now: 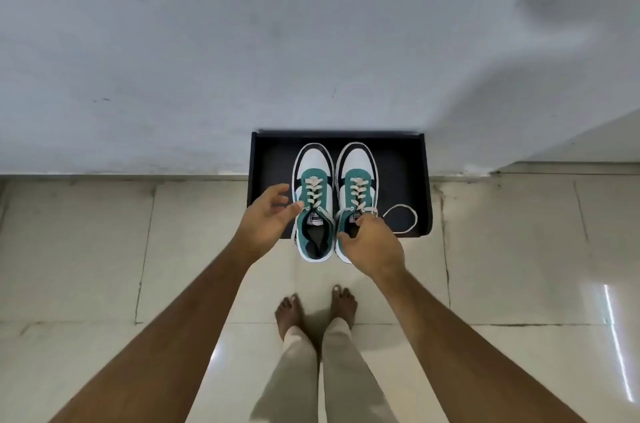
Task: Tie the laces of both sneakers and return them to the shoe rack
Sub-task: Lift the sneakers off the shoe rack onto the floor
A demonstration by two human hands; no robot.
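Note:
Two green, white and black sneakers stand side by side on the black shoe rack (273,163), toes toward the wall. The left sneaker (313,177) and right sneaker (356,173) both have cream laces that are undone. A loose lace (403,218) from the right sneaker loops out over the rack top. My left hand (266,215) is open beside the left sneaker, fingertips at its side near the top eyelets. My right hand (375,246) covers the right sneaker's heel opening, fingers and thumb closed on its collar by the tongue.
The rack stands against a pale grey wall (207,59). The sneaker heels overhang its front edge above the glossy tiled floor (104,249). My bare feet (291,312) stand on the tiles just in front of the rack.

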